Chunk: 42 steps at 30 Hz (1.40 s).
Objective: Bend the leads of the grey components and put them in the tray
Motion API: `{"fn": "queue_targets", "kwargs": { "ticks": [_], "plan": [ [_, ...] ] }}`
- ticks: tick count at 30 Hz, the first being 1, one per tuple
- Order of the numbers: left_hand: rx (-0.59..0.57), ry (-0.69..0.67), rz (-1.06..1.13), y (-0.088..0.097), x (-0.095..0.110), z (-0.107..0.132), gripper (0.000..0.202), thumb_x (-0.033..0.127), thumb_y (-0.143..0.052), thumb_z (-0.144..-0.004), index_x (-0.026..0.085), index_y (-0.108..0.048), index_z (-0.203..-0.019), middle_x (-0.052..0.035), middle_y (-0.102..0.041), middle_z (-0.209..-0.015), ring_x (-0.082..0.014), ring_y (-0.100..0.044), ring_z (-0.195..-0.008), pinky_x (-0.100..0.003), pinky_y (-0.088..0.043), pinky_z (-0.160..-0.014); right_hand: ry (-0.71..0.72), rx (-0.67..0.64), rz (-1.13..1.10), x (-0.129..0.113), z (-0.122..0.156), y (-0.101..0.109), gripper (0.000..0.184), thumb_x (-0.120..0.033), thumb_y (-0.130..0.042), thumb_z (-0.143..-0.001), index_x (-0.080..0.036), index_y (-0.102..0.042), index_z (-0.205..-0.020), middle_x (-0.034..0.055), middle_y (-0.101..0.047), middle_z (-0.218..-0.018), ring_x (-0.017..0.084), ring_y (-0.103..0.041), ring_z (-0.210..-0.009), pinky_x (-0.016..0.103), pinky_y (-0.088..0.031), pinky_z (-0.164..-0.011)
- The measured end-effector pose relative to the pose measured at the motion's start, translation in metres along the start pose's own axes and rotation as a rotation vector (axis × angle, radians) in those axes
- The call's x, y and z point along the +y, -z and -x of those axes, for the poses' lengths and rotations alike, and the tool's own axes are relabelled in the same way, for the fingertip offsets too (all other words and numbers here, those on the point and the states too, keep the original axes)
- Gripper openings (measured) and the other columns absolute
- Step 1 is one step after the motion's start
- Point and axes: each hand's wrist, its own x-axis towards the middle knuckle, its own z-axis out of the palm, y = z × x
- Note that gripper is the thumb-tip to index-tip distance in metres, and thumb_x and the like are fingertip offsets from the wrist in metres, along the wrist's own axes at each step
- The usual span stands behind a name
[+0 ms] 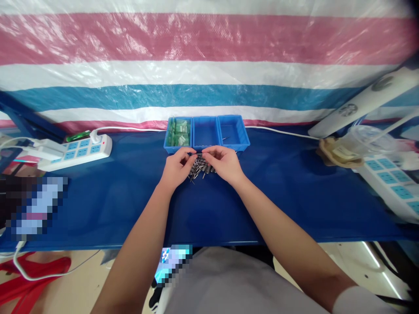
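A small pile of thin dark metal pins (pixel 198 169) lies on the blue table (pixel 131 205) just in front of a row of three blue trays. My left hand (pixel 177 166) and my right hand (pixel 221 163) rest over the pile, fingers curled, their tips pinched together on a small piece held between them above the pins. The left tray (pixel 178 133) holds green parts, the middle tray (pixel 205 133) looks bare, and the right tray (pixel 233 132) holds one small pin.
A white power strip (pixel 77 151) lies at the left with a cable running behind the trays. At the right are another power strip (pixel 389 183), a clear plastic cup (pixel 363 141) and a white lamp arm (pixel 360 102). A striped tarp hangs behind.
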Motion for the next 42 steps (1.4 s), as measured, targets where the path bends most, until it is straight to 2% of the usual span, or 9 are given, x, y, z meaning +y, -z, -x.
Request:
{"fn": "queue_targets", "kwargs": {
  "ticks": [35, 42],
  "plan": [
    [-0.045, 0.052, 0.000, 0.0020, -0.0012, -0.0009, 0.016, 0.033, -0.064, -0.095, 0.021, -0.071, -0.100, 0.0060, -0.055, -0.059, -0.0095, -0.050, -0.053, -0.024, -0.044, -0.060, 0.000, -0.020, 0.012, 0.0050, -0.0008, -0.0009, 0.025, -0.037, -0.074, -0.080, -0.017, -0.075, -0.093, 0.0035, -0.071, -0.075, 0.013, -0.058, -0.058, 0.027, -0.047, -0.053],
    [-0.053, 0.056, 0.008, 0.0023, -0.0022, -0.0012, 0.018, 0.035, -0.063, -0.096, 0.020, -0.073, -0.096, 0.0043, -0.057, -0.062, -0.0097, -0.050, -0.054, -0.023, -0.042, -0.056, 0.007, -0.019, 0.044, 0.0039, 0.0002, -0.0004, 0.024, -0.036, -0.073, -0.080, -0.016, -0.075, -0.093, 0.0024, -0.069, -0.070, 0.012, -0.057, -0.056, 0.027, -0.047, -0.053]
  ]
}}
